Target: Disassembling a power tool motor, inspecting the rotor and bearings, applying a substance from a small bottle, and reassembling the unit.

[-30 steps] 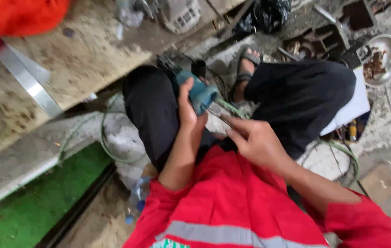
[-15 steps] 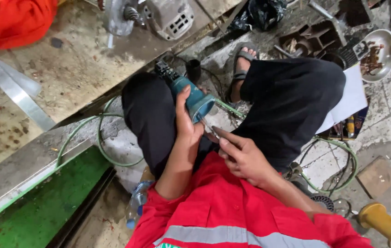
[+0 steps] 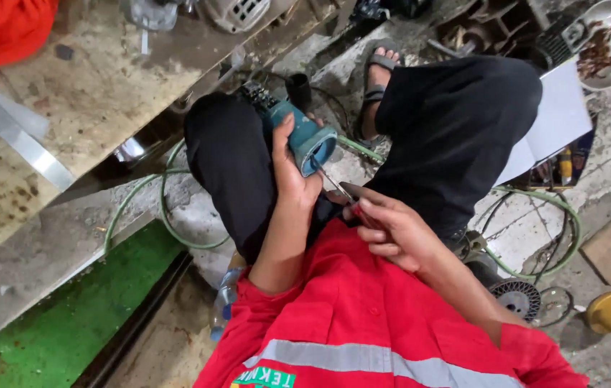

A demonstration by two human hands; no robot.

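Teal cylindrical power-tool housing [image 3: 305, 136]: rests on the black-trousered left knee, centre of scene. Left hand [image 3: 292, 179]: fingers wrapped around the housing. Right hand [image 3: 390, 228]: fingers pinched on a thin red-handled screwdriver [image 3: 343, 195] (tip at the housing's open end). Green hose [image 3: 169, 215]: coiled left.

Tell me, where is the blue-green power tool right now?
The blue-green power tool sits mid-picture, gripped in the left hand and resting on the person's left knee.

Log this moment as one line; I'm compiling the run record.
left hand: grips teal power tool body on lap | right hand: holds screwdriver, tip at tool's open end | green cable on floor
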